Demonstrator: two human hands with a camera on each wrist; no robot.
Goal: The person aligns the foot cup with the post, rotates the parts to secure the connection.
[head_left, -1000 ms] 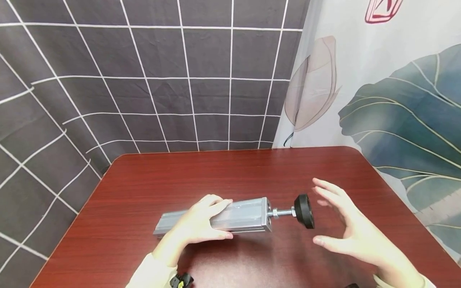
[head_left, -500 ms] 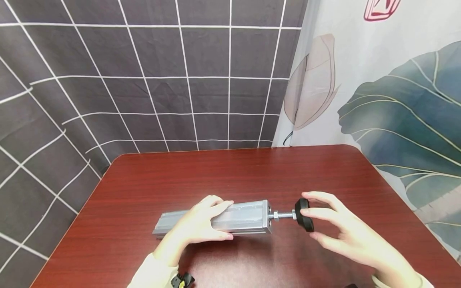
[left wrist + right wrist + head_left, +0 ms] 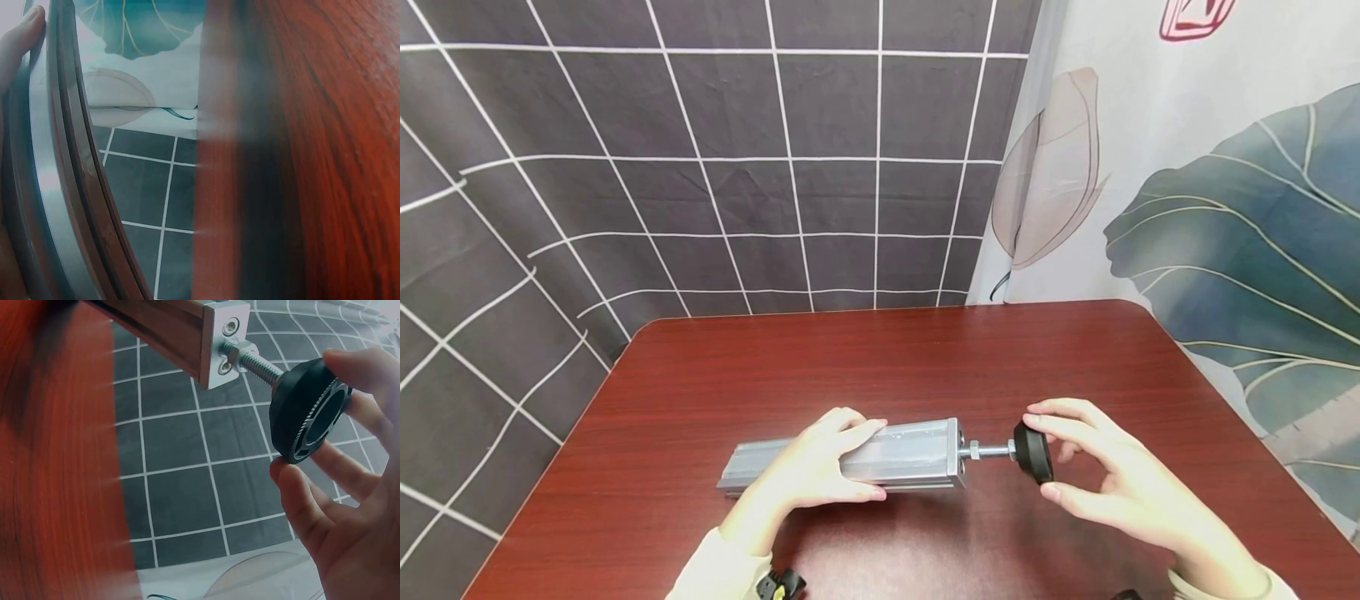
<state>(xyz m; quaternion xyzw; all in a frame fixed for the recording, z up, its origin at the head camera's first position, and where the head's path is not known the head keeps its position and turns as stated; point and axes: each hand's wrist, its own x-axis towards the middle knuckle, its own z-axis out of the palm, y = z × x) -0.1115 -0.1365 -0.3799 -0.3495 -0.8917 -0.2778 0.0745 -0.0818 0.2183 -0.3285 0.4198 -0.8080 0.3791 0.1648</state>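
A grey aluminium profile (image 3: 902, 452) lies lengthwise across the view, over the near part of the table. My left hand (image 3: 816, 462) grips it around the middle, thumb on the near side and fingers over the top. From its right end plate (image 3: 224, 344) a threaded rod (image 3: 259, 367) with a hex nut (image 3: 242, 354) sticks out. A black levelling foot (image 3: 1033, 452) with a ribbed, hollow underside sits on the rod's end. My right hand (image 3: 1101, 467) pinches the foot's rim, thumb and fingertips on opposite edges. In the left wrist view the profile's grooved side (image 3: 69, 156) shows.
The red-brown wooden table (image 3: 760, 358) spreads beneath both hands. Behind it hangs a dark cloth with white grid lines (image 3: 835, 200). A white curtain with leaf prints (image 3: 1247, 225) hangs at the right.
My right hand has moved left from beside the black levelling foot and now pinches its rim, with the foot tilting slightly. My left hand keeps its grip on the profile.
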